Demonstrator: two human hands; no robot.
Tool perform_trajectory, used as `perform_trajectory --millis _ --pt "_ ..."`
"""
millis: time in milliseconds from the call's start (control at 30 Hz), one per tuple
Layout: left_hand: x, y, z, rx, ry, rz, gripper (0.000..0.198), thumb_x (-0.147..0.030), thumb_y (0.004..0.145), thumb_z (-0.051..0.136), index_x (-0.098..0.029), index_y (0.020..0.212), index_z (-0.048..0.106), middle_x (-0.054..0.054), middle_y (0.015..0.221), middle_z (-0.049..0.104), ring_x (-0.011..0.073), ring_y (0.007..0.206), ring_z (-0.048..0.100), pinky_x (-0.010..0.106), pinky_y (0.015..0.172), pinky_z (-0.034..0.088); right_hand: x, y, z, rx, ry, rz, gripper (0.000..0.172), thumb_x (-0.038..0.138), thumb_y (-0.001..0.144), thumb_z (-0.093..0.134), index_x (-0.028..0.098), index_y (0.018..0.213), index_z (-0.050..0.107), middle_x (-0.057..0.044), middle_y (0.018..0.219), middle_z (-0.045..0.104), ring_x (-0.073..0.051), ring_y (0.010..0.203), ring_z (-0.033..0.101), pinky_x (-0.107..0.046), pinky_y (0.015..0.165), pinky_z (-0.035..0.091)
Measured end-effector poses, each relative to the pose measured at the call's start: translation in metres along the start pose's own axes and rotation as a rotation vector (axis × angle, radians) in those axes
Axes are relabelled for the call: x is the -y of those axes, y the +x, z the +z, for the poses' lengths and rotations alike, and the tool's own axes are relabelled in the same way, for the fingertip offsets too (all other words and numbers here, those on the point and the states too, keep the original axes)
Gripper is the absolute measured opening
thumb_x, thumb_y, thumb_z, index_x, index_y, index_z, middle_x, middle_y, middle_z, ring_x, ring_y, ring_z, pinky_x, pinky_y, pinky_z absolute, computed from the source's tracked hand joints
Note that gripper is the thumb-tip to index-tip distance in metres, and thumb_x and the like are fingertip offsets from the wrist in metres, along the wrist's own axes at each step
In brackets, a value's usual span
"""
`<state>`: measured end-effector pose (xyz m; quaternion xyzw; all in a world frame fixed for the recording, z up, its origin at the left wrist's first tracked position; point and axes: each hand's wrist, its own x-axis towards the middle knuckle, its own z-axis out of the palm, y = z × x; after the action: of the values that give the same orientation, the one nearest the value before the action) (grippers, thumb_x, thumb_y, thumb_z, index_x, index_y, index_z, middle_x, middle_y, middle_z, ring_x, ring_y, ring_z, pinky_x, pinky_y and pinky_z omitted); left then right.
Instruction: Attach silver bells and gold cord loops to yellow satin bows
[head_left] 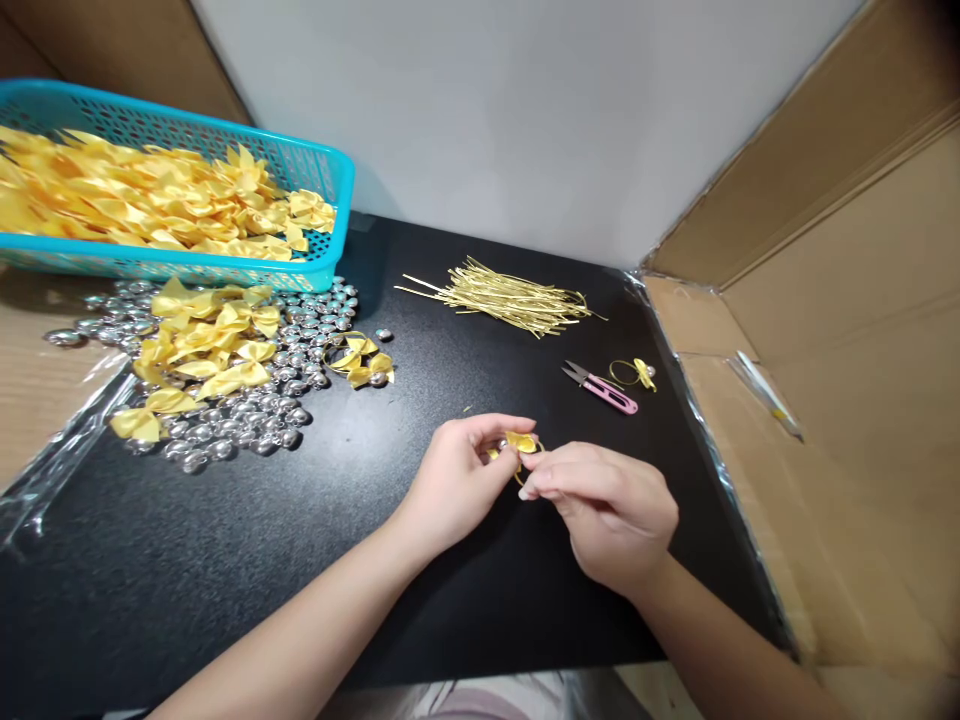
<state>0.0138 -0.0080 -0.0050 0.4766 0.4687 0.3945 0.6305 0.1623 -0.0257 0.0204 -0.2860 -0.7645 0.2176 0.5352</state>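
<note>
Between thumb and fingers, my left hand pinches a yellow ribbon bow, held above the black table near its front. A thin gold cord hangs below the bow, and a bit of silver shows beside it. My right hand is closed at the bow's right side, thumb and forefinger pressed together by the cord; my fingers hide most of that end. Beyond my hands lie pink thread snips and a looped gold cord with a small bow and bell.
At the back left a turquoise basket holds many yellow bows. Before it are silver bells, a heap of loose bows and a few tied pieces. Gold cords lie at the back. Cardboard with a white pen-like tool borders the right.
</note>
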Motion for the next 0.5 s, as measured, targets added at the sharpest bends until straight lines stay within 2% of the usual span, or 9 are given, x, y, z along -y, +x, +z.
perform_trajectory --millis 167,300,367,500 --pt "0.0025 -0.0003 0.0001 0.019 -0.043 -0.028 0.027 -0.015 0.071 0.067 -0.014 0.098 0.071 0.008 0.091 0.077 0.0194 0.083 0.069 0.03 0.076 0.053 -0.0018 -0.0011 0.0019 -0.038 0.062 0.075 0.03 -0.001 0.083 0.06 0.022 0.099 0.07 -0.001 0.079 0.074 -0.013 0.074 0.071 -0.026 0.071 0.06" --pt "-0.0004 -0.0015 0.0025 0.067 -0.199 -0.082 0.026 -0.017 0.074 0.068 -0.014 0.1 0.065 0.001 0.075 0.072 0.0134 0.07 0.067 0.023 0.067 0.052 -0.0062 -0.0026 -0.0005 -0.167 0.172 0.214 0.029 0.003 0.086 0.061 0.026 0.101 0.07 0.0 0.082 0.071 -0.014 0.074 0.068 -0.029 0.068 0.058" --pt "-0.0029 -0.0018 0.0037 0.088 -0.224 -0.104 0.027 -0.02 0.077 0.068 -0.014 0.103 0.063 0.001 0.075 0.071 0.0123 0.066 0.065 0.022 0.063 0.051 -0.0079 -0.0022 -0.0021 -0.225 0.205 0.231 0.027 0.006 0.087 0.06 0.026 0.1 0.07 -0.001 0.084 0.069 -0.014 0.076 0.068 -0.03 0.067 0.058" --pt "-0.0074 -0.0022 0.0041 0.123 -0.15 -0.037 0.018 -0.024 0.081 0.066 -0.014 0.096 0.068 0.002 0.08 0.072 0.0112 0.07 0.063 0.021 0.065 0.048 -0.0077 0.0017 -0.0038 -0.274 0.182 0.245 0.021 0.01 0.09 0.059 0.026 0.097 0.069 -0.002 0.084 0.068 -0.014 0.078 0.066 -0.029 0.066 0.058"
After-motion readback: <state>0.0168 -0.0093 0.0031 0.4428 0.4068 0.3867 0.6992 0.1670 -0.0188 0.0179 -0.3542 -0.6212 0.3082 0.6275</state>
